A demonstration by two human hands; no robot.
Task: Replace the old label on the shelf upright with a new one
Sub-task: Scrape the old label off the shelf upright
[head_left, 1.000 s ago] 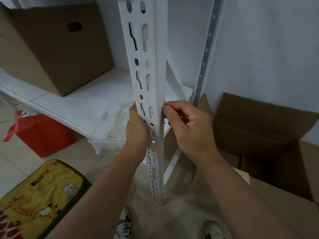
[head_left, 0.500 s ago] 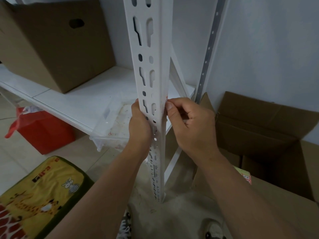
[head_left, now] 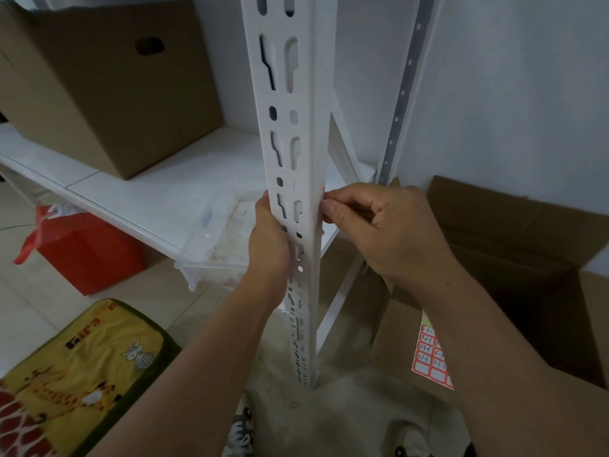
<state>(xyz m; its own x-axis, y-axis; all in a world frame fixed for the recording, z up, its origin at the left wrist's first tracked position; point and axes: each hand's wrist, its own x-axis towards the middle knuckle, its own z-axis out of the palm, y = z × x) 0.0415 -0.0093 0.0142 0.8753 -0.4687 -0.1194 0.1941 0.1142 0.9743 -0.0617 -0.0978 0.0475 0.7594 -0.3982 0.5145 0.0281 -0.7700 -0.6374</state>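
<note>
A white slotted shelf upright (head_left: 286, 103) runs down the middle of the view. My left hand (head_left: 268, 240) grips it from the left at shelf height. My right hand (head_left: 379, 229) sits on its right side, thumb and fingertips pinching a small red-and-white label (head_left: 323, 194) stuck on the upright's right face; only the label's edge shows. A sheet of red-bordered labels (head_left: 431, 356) with handwritten numbers lies on a cardboard flap at the lower right, partly behind my right forearm.
A closed cardboard box (head_left: 108, 84) stands on the white shelf (head_left: 164, 196), with a clear plastic tray (head_left: 214, 245) near its front edge. An open cardboard box (head_left: 527, 258) fills the right. A red bag (head_left: 89, 249) and a yellow cushion (head_left: 79, 367) lie on the floor.
The view has shifted slightly closer. My right thumb has slid a little up the upright's edge to the label. My left hand keeps its grip.
</note>
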